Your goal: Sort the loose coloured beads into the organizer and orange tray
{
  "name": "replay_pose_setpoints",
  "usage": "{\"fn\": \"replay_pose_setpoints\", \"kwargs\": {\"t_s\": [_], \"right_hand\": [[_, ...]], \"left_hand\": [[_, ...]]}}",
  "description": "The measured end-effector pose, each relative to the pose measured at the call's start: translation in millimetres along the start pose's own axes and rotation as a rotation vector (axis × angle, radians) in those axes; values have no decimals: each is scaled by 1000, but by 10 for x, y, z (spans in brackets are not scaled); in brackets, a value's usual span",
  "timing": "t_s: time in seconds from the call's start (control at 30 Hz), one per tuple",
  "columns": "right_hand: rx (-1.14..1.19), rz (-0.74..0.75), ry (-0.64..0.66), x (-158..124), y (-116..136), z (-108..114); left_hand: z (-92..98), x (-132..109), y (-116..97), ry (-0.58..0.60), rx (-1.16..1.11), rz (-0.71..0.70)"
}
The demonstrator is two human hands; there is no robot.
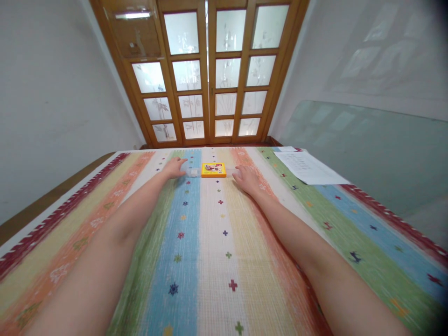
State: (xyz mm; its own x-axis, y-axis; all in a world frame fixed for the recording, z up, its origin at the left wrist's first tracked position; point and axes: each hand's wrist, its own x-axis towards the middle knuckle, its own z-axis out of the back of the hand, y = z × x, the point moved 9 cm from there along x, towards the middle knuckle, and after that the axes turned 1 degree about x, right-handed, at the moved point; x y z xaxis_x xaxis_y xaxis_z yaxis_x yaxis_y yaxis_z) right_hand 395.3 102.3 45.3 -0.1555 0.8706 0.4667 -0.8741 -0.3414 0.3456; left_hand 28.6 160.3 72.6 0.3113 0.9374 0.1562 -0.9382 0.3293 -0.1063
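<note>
Far out on the table lies a flat yellow box [213,171] with a printed picture and a small red label on its top. A clear, see-through piece [193,172] sits against its left side, and a whitish translucent piece [231,172] against its right. My left hand [176,167] rests at the outer end of the left piece, fingers stretched and apart. At the outer end of the right piece is my right hand [247,178], its thumb and fingers spread around that end. Neither hand touches the yellow box. What the clear pieces are is too small to tell.
A striped cloth [213,261] with small printed figures covers the table. Printed paper sheets [308,167] lie at the far right. Behind the table stand wooden glass-paned doors [210,74]. A large pale glass panel [364,140] leans by the right wall.
</note>
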Motion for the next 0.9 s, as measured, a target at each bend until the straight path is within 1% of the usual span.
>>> {"fn": "replay_pose_setpoints", "kwargs": {"t_s": [0.07,0.17,0.27,0.37,0.47,0.57,0.67,0.77,0.9], "right_hand": [[8,9,4,-4,15,2],[10,9,17,-7,33,2],[3,13,28,-6,49,-7],[-15,24,36,-2,61,-30],[-37,38,40,-6,69,-53],[-55,59,43,-19,83,-70],[-77,75,50,-32,96,-89],[-89,90,61,-35,106,-117],[-97,107,56,-18,85,-146]], "left_hand": [[97,-75,151,-41,-8,44],[249,-240,465,-124,-49,146],[337,-411,751,-161,-39,228],[292,-503,907,-109,10,262],[161,-503,949,-49,47,266],[18,-434,912,-15,56,240],[-71,-333,781,-12,44,172],[-119,-229,531,-20,8,79],[-230,-118,101,8,29,-17]]}}
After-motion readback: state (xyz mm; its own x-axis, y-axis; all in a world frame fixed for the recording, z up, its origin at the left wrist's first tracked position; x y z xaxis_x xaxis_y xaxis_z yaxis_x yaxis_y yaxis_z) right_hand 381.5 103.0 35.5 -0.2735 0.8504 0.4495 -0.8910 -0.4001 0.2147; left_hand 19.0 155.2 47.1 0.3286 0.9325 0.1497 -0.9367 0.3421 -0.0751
